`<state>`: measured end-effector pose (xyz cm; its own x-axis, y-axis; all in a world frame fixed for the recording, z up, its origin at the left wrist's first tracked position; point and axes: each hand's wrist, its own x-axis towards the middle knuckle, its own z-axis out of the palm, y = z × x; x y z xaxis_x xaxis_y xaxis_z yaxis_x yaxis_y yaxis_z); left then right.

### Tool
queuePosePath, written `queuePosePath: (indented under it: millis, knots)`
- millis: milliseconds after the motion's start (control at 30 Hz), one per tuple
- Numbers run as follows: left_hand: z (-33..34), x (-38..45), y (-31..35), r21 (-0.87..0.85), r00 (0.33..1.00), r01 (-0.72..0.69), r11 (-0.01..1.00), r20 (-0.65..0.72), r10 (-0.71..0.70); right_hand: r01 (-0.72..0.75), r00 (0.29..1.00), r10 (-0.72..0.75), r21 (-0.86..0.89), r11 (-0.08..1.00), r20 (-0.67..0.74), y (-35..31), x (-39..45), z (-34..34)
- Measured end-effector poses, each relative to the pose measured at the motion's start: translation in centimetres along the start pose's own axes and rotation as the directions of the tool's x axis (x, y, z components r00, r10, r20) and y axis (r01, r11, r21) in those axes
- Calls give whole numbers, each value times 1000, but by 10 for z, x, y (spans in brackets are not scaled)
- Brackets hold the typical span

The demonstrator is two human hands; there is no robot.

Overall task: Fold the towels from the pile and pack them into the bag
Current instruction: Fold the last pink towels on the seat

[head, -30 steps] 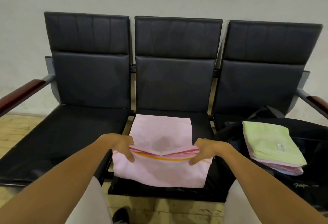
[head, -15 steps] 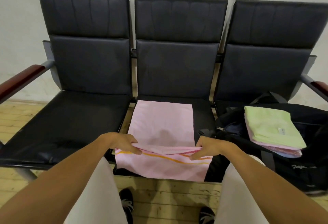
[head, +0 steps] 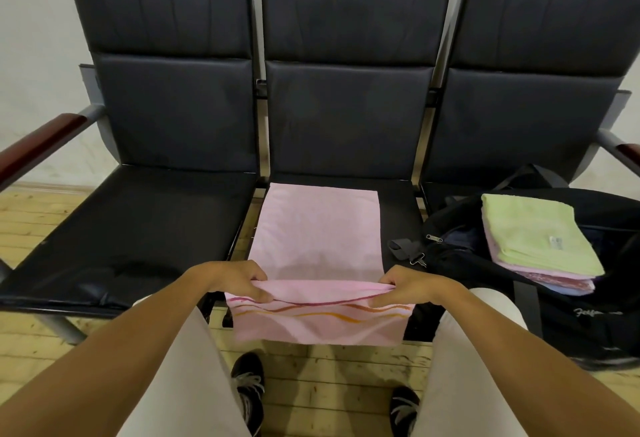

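A pink towel [head: 317, 229] with red and orange stripes lies spread on the middle seat, its near end hanging over the seat's front edge. My left hand [head: 235, 279] pinches the towel's left side at a raised fold. My right hand [head: 412, 286] pinches the right side of the same fold. A stack of folded towels [head: 533, 236], green on top with pink ones below, rests on a black bag [head: 561, 301] on the right seat.
Three joined black padded seats [head: 138, 229] stand against a pale wall, with wooden armrests at both ends. The bag's strap and buckle [head: 405, 249] lie on the middle seat's right edge. My legs and shoes [head: 247, 384] stand on a wooden plank floor.
The view has tilted down and moved back, showing my legs and shoes. Both hands still hold the pink towel's fold, now drawn nearer the seat's front edge.
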<state>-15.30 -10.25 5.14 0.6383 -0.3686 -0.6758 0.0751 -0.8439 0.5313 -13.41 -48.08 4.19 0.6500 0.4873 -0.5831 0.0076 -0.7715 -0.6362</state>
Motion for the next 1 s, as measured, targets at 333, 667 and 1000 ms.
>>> queuePosePath:
  millis: [333, 667, 1000]
  knots:
    - [3, 5, -12, -138, 966, -45, 989, -259, 8, 34, 996, -31, 39, 999, -78, 6, 7, 1]
    - [3, 11, -18, -265, 841, -90, 960, -537, -69, 161, 939, -92, 189, 969, -331, 19, 12, -5]
    - [-5, 19, -12, -299, 698, -103, 949, -701, -145, 189, 860, -68, 193, 963, -506, 27, 21, -19]
